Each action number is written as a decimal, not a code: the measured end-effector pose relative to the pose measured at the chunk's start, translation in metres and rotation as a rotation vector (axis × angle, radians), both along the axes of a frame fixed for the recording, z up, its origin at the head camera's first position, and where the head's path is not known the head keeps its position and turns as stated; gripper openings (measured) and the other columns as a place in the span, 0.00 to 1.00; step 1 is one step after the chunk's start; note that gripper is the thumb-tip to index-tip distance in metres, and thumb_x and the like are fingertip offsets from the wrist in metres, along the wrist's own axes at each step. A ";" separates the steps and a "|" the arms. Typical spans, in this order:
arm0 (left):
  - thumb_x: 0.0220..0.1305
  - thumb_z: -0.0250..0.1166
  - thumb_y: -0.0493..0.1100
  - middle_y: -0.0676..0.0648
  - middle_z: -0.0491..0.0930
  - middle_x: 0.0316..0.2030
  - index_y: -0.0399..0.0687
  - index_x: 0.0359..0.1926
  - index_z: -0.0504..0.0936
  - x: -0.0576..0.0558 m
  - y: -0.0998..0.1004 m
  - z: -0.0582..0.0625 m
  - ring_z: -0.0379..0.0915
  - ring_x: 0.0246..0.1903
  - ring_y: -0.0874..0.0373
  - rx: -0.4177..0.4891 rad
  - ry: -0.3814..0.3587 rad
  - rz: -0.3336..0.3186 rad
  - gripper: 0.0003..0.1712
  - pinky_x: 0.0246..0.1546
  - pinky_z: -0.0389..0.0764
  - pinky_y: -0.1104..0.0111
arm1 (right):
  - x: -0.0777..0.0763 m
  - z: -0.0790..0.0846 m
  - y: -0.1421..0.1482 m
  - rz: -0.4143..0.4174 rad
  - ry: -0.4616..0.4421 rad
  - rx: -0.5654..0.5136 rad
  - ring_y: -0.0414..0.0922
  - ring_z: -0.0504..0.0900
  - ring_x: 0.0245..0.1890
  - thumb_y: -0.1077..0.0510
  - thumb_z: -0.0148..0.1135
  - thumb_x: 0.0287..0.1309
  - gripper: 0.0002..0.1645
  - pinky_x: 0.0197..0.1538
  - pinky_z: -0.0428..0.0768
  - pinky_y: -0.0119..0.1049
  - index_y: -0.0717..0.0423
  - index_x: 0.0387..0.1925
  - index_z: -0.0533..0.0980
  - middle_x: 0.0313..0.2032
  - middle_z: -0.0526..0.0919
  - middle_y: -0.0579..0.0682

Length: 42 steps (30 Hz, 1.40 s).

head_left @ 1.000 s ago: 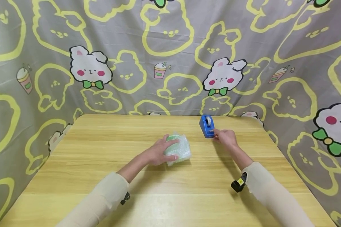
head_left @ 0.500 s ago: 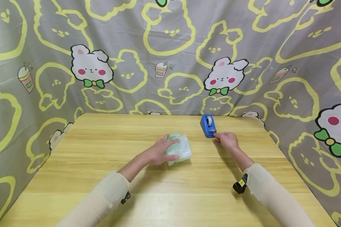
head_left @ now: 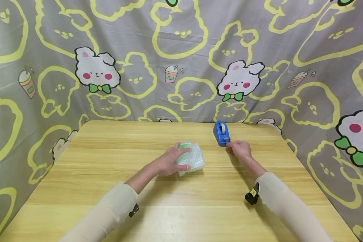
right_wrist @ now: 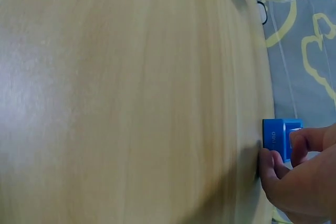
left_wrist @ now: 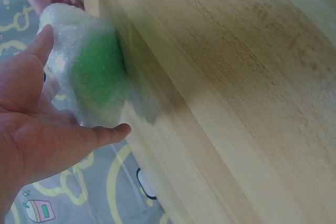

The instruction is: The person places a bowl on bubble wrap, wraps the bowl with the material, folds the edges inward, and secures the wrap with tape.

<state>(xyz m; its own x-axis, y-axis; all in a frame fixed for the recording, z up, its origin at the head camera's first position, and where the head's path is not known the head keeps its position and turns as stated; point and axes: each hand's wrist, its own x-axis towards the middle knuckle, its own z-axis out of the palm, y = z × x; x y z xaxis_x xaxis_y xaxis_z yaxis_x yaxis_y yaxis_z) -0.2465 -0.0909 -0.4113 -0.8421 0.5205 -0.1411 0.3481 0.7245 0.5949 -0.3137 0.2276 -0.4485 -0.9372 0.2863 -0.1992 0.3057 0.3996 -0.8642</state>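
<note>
A green item in bubble wrap (head_left: 193, 158) stands mid-table; in the left wrist view the green (left_wrist: 97, 69) shows through the clear film. My left hand (head_left: 170, 162) holds it from the left, thumb on the near side and fingers curled over the top. To its right, near the back edge, sits a blue tape dispenser (head_left: 221, 134) with a roll of clear tape (head_left: 223, 128). My right hand (head_left: 240, 148) is at its front end, thumb and fingers pinched together by the cutter. The tape end between them is too small to see.
The wooden table (head_left: 169, 215) ends at a grey curtain (head_left: 193, 97) with yellow rabbit outlines, which hangs behind it and at both sides. A black wrist camera (head_left: 252, 195) sits under the right sleeve, and another (head_left: 133, 210) under the left.
My right hand has drawn slightly down from the dispenser's cutter to its front corner. The left hand and the bubble-wrapped item stay where they were.
</note>
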 end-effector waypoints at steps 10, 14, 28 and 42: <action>0.70 0.64 0.58 0.35 0.37 0.81 0.62 0.78 0.60 0.001 -0.001 0.002 0.39 0.78 0.33 0.007 -0.003 -0.003 0.40 0.71 0.55 0.35 | -0.006 -0.001 0.000 0.006 -0.039 0.102 0.40 0.73 0.27 0.55 0.63 0.60 0.12 0.30 0.69 0.31 0.60 0.27 0.79 0.25 0.83 0.46; 0.70 0.64 0.58 0.35 0.38 0.81 0.62 0.78 0.60 0.001 -0.001 0.002 0.39 0.78 0.33 0.008 -0.001 -0.001 0.40 0.71 0.55 0.34 | -0.007 -0.001 0.000 0.007 -0.037 0.097 0.39 0.72 0.23 0.57 0.63 0.58 0.11 0.26 0.68 0.31 0.58 0.23 0.76 0.21 0.80 0.45; 0.70 0.64 0.59 0.36 0.38 0.81 0.64 0.78 0.60 0.001 0.002 0.003 0.41 0.78 0.34 -0.022 0.008 0.006 0.40 0.71 0.56 0.35 | -0.002 0.006 0.008 0.097 -0.062 -0.038 0.41 0.77 0.30 0.60 0.64 0.58 0.08 0.40 0.76 0.33 0.61 0.27 0.79 0.25 0.80 0.47; 0.70 0.64 0.59 0.36 0.38 0.81 0.64 0.79 0.58 0.001 0.001 0.001 0.40 0.78 0.34 -0.007 0.009 0.001 0.42 0.71 0.56 0.35 | 0.016 0.054 -0.016 0.332 0.038 0.081 0.47 0.73 0.33 0.49 0.64 0.67 0.25 0.47 0.74 0.41 0.53 0.17 0.68 0.22 0.74 0.46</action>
